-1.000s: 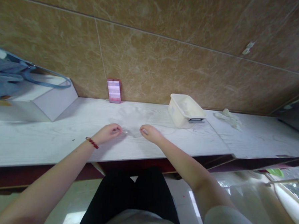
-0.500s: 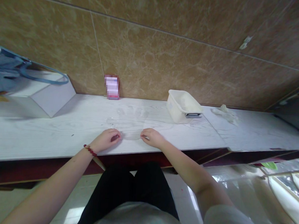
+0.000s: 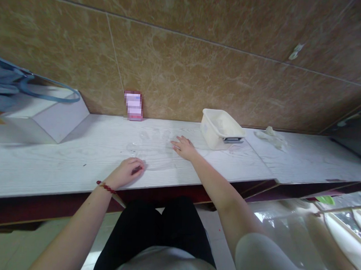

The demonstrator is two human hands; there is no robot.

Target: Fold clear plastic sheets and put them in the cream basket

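A clear plastic glove [image 3: 157, 152] lies flat on the white wood-grain counter [image 3: 60, 165], its faint finger outlines pointing toward the wall. My left hand [image 3: 128, 170], with a red bead bracelet on the wrist, is closed in a pinch at the glove's near left corner, by the cuff edge. On the glove's right side rests my right hand [image 3: 185, 147], fingers spread and laid over the film near its outer finger. The film is so transparent that its exact edges are hard to make out.
A cream plastic bin [image 3: 212, 130] with a grey handle stands right of the glove. Farther right lies a crumpled whitish glove or film [image 3: 271, 137]. A phone [image 3: 134, 105] leans on the tiled wall. At left, a white box [image 3: 60, 114] carries a blue bag [image 3: 4, 87].
My right hand has left the cuff's right corner, moved away from me along the glove's right side, and opened from a pinch. My left hand stays pinched at the left corner.
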